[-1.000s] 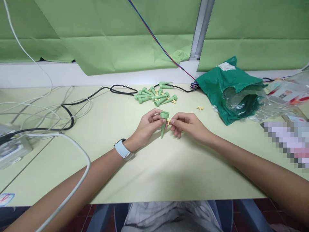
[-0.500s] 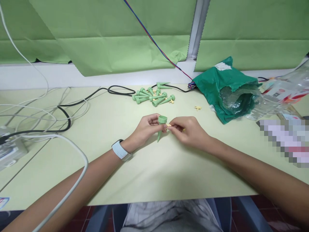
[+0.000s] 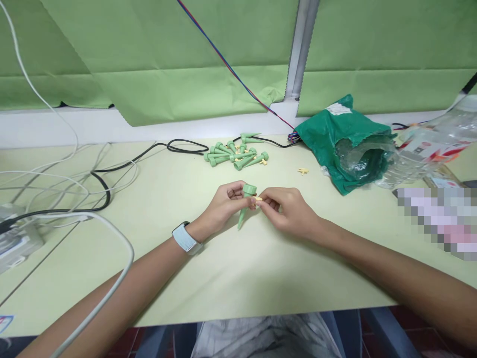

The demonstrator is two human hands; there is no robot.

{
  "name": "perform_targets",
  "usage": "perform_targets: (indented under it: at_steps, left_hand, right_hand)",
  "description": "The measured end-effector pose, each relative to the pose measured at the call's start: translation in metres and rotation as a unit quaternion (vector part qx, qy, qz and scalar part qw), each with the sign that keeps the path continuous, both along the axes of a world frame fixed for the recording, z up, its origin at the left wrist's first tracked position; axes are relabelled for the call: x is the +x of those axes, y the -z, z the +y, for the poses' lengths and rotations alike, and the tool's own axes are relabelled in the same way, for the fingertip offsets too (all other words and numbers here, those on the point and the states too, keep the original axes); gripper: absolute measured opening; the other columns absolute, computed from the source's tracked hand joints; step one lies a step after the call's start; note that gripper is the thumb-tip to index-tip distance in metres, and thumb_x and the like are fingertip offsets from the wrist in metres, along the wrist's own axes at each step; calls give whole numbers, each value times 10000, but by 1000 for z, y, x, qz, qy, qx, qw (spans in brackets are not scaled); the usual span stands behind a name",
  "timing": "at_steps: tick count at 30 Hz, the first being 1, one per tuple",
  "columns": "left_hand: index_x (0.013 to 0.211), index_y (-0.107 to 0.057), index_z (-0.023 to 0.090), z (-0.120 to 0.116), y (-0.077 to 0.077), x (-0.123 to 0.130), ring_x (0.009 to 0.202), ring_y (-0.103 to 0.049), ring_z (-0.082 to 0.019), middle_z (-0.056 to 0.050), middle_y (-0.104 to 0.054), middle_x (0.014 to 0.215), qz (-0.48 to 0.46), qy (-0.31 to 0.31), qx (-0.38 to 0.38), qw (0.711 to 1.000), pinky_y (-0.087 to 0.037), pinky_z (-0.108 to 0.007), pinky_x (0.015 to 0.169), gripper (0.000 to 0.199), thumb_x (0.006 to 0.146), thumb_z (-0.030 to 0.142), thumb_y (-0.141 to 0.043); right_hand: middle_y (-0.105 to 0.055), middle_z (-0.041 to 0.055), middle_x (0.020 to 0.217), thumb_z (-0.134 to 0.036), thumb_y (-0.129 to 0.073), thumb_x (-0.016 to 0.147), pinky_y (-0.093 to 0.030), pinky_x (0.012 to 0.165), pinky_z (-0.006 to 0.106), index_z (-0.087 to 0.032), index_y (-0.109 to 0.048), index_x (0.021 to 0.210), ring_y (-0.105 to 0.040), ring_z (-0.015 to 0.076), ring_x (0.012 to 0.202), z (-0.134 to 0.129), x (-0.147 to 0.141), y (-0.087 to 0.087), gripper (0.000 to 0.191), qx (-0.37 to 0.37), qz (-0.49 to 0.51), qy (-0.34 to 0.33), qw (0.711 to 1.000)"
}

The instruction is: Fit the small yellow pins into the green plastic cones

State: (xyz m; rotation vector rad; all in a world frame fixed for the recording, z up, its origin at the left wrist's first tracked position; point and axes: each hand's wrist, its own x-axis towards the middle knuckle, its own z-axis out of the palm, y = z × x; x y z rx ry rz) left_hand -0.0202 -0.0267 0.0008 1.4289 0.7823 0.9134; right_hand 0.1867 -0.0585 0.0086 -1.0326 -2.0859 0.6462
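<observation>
Between the fingers and thumb of my left hand is a green plastic watering spike, its wide round cap up and its pointed tip slanting down to the left. My right hand pinches a small pale-yellow valve piece against the side of the spike, just under the cap. How deep that piece sits in the spike is hidden by my fingertips. Farther back lies a pile of green spikes, several with yellow pieces on them. One loose yellow valve rests on the table beyond my right hand.
A torn green plastic bag and a clear plastic bottle lie at the back right. White cables and a black cable tangle on the left; one white cable crosses above my left forearm. The table's front edge runs near my lap.
The spike in my left hand has tilted, its cap opening turning away from view and its tip swinging lower left. My right hand stays pinched on the yellow piece. The whole view has shifted slightly.
</observation>
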Motion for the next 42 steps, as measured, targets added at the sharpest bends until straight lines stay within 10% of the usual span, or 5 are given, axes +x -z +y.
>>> perform_targets:
  at_steps: [6, 24, 28, 33, 42]
  left_hand:
    - [866, -674, 152, -1, -2, -1, 804, -682, -178, -49, -708, 833, 7, 26, 16, 1000, -535, -304, 772, 168, 825, 258, -798]
    - [794, -701, 158, -7, -7, 1, 764, -647, -163, -44, -692, 781, 43, 45, -6, 998, -520, -287, 751, 145, 812, 267, -794]
    - [837, -706, 161, -8, -14, 1, 774, -652, -167, -49, -698, 807, 51, 56, 5, 997, -517, -281, 729, 156, 800, 274, -807]
    - [874, -733, 151, -9, -24, 2, 730, -634, -166, -67, -701, 812, 88, 84, 28, 992, -513, -275, 662, 221, 779, 326, -827]
    - [783, -731, 147, -10, -17, -1, 616, -514, -117, -26, -629, 696, 153, 61, 62, 984, -405, -243, 552, 218, 780, 349, -813]
  right_hand:
    - [-620, -3, 679, -472, -576, 975, -454, 495, 249, -167, -664, 854, -560, 116, 513, 9, 4, -7, 340, -314, 144, -92, 934]
    - [-616, 58, 688, -185, -524, 990, -363, 631, 293, -150, -650, 741, -499, 142, 616, -9, 1, -16, 281, 62, -123, -41, 990]
    - [-619, 31, 626, -309, -601, 967, -412, 548, 266, -158, -640, 713, -545, 129, 534, -4, 4, -19, 298, -186, 4, -46, 981]
    - [-719, 47, 726, -442, -732, 873, -475, 458, 213, -112, -745, 912, -598, 98, 487, 12, 19, -19, 333, -541, 166, -183, 804]
    - [-687, 27, 617, -448, -775, 840, -491, 450, 225, -128, -727, 711, -609, 116, 471, 8, 18, -19, 349, -431, 98, -155, 884]
